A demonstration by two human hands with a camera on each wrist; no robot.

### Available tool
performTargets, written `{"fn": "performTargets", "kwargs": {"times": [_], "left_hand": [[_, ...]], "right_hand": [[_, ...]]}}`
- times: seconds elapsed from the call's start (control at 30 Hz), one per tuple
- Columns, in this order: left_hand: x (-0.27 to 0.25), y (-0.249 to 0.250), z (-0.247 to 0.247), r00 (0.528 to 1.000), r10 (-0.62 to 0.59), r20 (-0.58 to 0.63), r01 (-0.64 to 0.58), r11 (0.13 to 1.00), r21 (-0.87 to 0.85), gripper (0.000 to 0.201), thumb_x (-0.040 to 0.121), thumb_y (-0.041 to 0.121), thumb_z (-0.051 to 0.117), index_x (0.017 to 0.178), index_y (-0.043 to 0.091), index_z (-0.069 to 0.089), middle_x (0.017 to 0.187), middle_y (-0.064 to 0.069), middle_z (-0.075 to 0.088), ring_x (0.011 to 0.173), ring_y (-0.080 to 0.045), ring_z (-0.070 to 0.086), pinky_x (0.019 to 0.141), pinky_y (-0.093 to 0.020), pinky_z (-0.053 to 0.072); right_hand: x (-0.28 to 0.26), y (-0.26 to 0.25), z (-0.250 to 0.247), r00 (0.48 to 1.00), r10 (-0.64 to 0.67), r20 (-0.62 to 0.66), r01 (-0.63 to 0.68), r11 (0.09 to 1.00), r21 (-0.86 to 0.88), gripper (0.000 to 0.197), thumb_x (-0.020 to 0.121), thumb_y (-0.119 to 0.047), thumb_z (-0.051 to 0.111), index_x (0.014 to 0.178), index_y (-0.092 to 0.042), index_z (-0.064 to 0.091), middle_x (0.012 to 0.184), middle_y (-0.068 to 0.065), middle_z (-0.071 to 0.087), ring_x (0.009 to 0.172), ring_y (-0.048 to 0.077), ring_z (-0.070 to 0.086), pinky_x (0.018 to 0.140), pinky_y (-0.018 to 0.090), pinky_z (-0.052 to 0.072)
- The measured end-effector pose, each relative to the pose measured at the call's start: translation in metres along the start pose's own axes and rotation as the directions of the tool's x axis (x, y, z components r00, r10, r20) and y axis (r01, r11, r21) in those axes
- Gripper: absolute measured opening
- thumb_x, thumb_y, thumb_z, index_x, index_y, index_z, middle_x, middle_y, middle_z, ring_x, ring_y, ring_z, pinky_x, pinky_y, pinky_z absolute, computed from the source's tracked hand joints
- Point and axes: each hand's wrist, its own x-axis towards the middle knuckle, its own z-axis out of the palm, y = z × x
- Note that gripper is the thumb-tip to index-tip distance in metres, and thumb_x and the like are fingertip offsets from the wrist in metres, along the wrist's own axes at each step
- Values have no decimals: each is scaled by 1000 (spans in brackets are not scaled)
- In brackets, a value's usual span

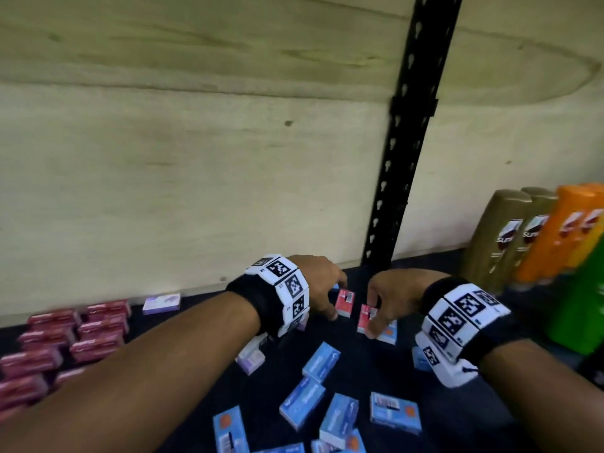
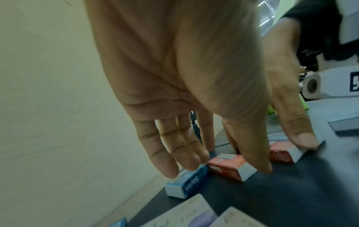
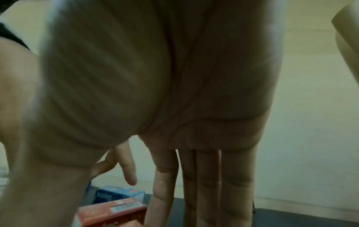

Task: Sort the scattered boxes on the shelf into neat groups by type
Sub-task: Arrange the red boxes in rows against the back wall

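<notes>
Blue boxes (image 1: 302, 403) lie scattered at all angles on the dark shelf (image 1: 362, 374), closest to the head camera and between the two forearms.

Behind them, two red boxes stand side by side, near each other but apart. The right hand (image 1: 389, 299) pinches the right red box (image 1: 366, 317), thumb on its near white end and fingers down along the far side; the right wrist view shows those fingers (image 3: 207, 184) straight and close together. One more blue box (image 1: 389, 333) lies flat just under this hand.

The left hand (image 1: 318, 282) reaches down over the left red box (image 1: 344, 302). Its thumb tip sits at the box's white end and its fingers (image 2: 170, 153) hang nearly straight with a narrow spread, their tips over a blue box just beside the red one. Whether this hand grips the box cannot be told.

A purple box (image 1: 251, 358) lies partly under the left wrist, and another (image 1: 161, 303) sits alone at the pale back panel (image 1: 196, 158). Far left, red boxes (image 1: 75, 331) stand in tidy rows.

To the right, past a black post (image 1: 405, 152), gold bottles (image 1: 506, 233), orange bottles (image 1: 552, 237) and green ones (image 1: 578, 305) stand upright in a row.
</notes>
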Motion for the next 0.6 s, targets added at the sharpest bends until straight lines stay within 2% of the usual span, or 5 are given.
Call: {"fn": "performTargets", "kwargs": {"times": [0.07,0.2,0.37,0.43,0.6], "left_hand": [[11,-1,0,1000,23,15,-22,1000,-6,68,75,50,77,133,24,53,111,0,63,100,-23,61,83,-38,52],[28,-4,-1,997,51,59,-52,999,11,67,73,51,78,129,21,57,95,6,58,94,-21,62,75,-31,49],[36,-7,-2,995,55,85,-52,998,-37,69,72,51,79,129,19,57,100,4,61,93,-19,60,80,-31,51],[36,-8,-1,995,53,81,-50,998,-41,63,71,52,79,123,21,62,96,6,60,89,-17,59,78,-30,50],[29,-9,1,999,25,38,-23,998,-57,51,67,53,81,104,20,70,92,2,67,85,-18,63,78,-37,56]], "right_hand": [[3,2,-3,1000,2,-11,-1,1000,14,45,63,-50,85,95,-20,76,93,-4,74,89,16,67,82,34,55],[13,7,-6,999,1,-33,-1,1000,14,39,63,-47,86,91,-20,78,86,-7,74,84,14,68,84,35,57],[21,8,-6,997,21,-76,-21,1000,-2,42,62,-42,89,95,-18,77,88,-3,73,83,16,68,80,33,57],[22,8,-6,996,25,-83,-25,1000,-3,42,62,-41,89,95,-18,77,89,-2,73,83,16,68,78,32,56],[24,8,-4,996,39,-82,-39,999,3,42,63,-41,89,95,-17,76,89,-2,72,84,17,67,75,31,55]]}}
